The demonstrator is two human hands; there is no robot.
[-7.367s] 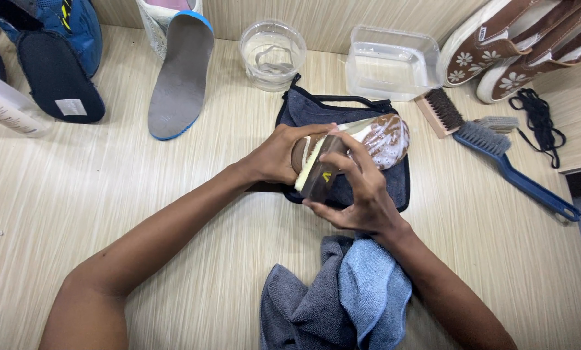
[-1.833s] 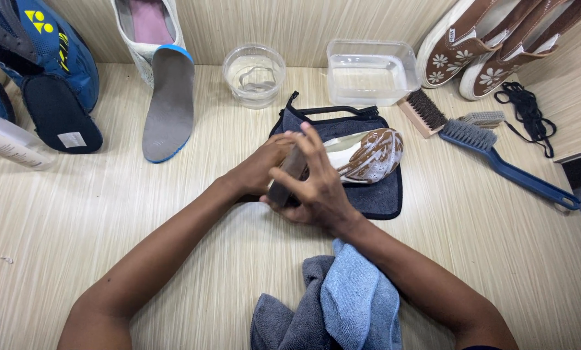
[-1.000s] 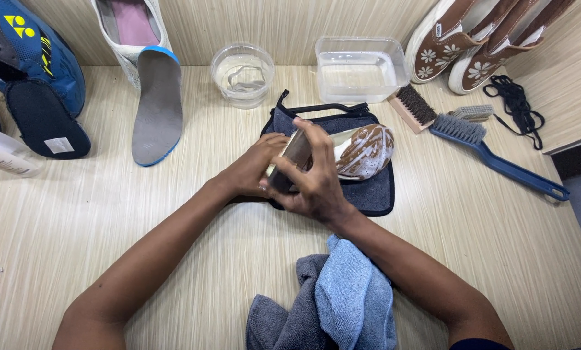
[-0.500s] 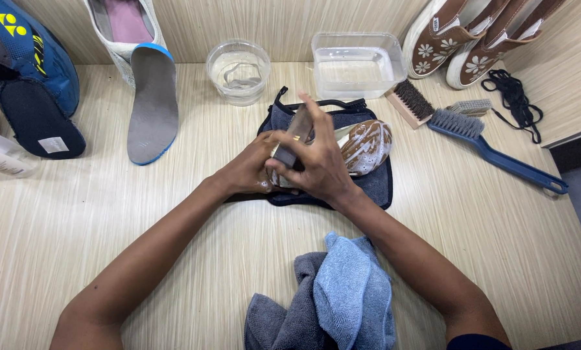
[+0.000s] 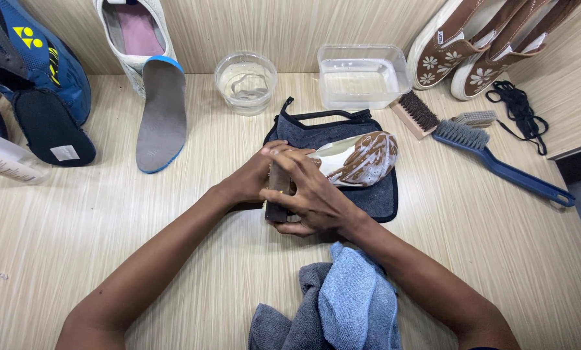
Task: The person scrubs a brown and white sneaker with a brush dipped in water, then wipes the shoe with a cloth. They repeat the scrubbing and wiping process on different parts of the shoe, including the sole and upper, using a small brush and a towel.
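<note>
Head view: right hand (image 5: 313,201) clamped over dark brush block (image 5: 277,194), pressing it on soapy insole (image 5: 358,159). Left hand (image 5: 255,178) grips insole's near end, steadying it. Insole lies on dark grey mat (image 5: 374,198), mid-bench, slightly toward far edge. Blue-grey cloths (image 5: 342,308) at near edge, just under right forearm. Far edge: round water bowl (image 5: 245,81), clear rectangular tub (image 5: 363,74). Blue long-handled brush (image 5: 498,162) right of mat; grey insole (image 5: 162,113) toward far-left corner.

Left hand (image 5: 255,178) and right hand (image 5: 306,198) together, fingers curled, forearms converging.
</note>
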